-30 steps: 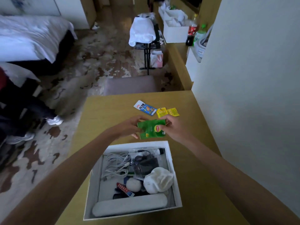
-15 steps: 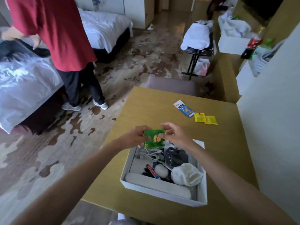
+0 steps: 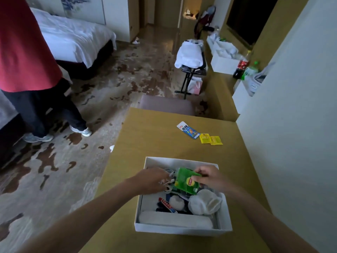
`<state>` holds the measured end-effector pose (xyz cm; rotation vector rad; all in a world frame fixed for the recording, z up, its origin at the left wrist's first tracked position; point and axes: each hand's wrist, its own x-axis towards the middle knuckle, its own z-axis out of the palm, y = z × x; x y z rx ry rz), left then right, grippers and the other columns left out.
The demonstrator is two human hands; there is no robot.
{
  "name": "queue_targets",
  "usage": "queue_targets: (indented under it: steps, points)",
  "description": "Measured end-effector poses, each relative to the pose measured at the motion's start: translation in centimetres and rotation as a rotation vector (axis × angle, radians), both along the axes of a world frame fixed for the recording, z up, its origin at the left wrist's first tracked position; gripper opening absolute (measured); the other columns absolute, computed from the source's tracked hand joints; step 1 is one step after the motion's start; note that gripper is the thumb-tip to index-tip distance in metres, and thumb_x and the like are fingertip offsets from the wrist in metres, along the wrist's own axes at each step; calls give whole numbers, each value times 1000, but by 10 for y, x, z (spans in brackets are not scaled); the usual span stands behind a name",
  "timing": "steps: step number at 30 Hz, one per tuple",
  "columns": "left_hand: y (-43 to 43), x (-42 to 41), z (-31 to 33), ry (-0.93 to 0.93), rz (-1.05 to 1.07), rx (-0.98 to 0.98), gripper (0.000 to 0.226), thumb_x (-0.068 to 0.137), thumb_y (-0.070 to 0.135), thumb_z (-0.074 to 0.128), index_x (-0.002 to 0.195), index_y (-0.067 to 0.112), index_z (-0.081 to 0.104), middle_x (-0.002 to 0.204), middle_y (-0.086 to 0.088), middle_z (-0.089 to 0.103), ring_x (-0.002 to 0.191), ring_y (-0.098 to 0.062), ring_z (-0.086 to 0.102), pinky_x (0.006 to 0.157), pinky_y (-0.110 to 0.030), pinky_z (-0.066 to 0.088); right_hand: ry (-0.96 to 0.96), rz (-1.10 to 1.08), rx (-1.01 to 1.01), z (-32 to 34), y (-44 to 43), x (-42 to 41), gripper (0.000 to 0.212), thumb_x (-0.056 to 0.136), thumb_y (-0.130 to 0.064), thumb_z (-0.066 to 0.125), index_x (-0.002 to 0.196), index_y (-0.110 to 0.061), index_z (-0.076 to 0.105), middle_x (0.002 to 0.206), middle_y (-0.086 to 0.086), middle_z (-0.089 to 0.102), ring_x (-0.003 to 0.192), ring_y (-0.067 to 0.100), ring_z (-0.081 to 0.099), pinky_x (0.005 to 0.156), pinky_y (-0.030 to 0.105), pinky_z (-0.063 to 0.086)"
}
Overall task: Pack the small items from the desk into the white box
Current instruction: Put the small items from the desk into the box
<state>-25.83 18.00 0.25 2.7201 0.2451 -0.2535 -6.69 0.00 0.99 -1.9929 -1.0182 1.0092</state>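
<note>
A right hand (image 3: 209, 178) pinches a green tea packet (image 3: 185, 180) over the clutter in the white box (image 3: 182, 230) on the desk (image 3: 155, 136), the left hand (image 3: 153, 181) among white cables (image 3: 168, 179), its grip unclear, while a blue sachet (image 3: 188, 130) and two yellow sachets (image 3: 205, 138) lie beyond.

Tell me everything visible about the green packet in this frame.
The green packet is a flat, glossy sachet, bright green with a yellow oval logo bearing a red mark. It is held tilted in the far half of the white box, above white cables. The right hand pinches its right edge, thumb on the face. The left hand is beside its left edge; contact unclear.
</note>
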Motion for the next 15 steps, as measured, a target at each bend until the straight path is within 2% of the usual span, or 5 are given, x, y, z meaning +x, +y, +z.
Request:
queue_targets:
  steps: [2, 4, 8, 11, 15]
  points:
    - [5, 1, -8, -29, -8, 83, 25, 92, 32, 46, 106, 22, 65, 116, 0, 64, 109, -19, 57, 77, -30, 46, -72, -4, -46, -2, -8, -3, 10, 87, -16, 69, 85, -7, 67, 82, 22, 69, 68, 16, 60, 63, 29, 48]
    - [11, 2, -16, -60, -10, 122, 27, 94, 33, 42, 103, 21, 65, 115, 0, 63, 106, -19, 58, 72, -28, 43, -168, 41, -86, -6, -8, -11, 15, 88, -19, 68, 89, -4, 67, 87, 22, 69, 71, 15, 58, 65, 29, 44]
    - [24, 2, -20, -113, 81, 37, 27, 93, 37, 47, 111, 22, 59, 113, 1, 65, 104, -21, 60, 76, -32, 47, -304, 128, -132, -12, 7, -43, 15, 88, -26, 65, 96, -13, 68, 92, 3, 70, 77, 10, 60, 68, 25, 46]
    - [25, 0, -18, -167, 169, -56, 40, 89, 36, 55, 126, 23, 46, 108, -1, 66, 96, -26, 62, 74, -33, 49, -317, 163, -133, -23, 25, -67, 17, 89, -24, 65, 100, -13, 68, 100, 3, 70, 84, 7, 61, 68, 15, 45]
    - [33, -3, -15, -239, 221, -125, 33, 89, 28, 55, 120, 20, 49, 101, -3, 67, 89, -26, 63, 74, -37, 53, -253, 132, -145, -44, 42, -83, 19, 86, -26, 69, 98, -11, 70, 98, 5, 72, 90, 15, 67, 76, 26, 53]
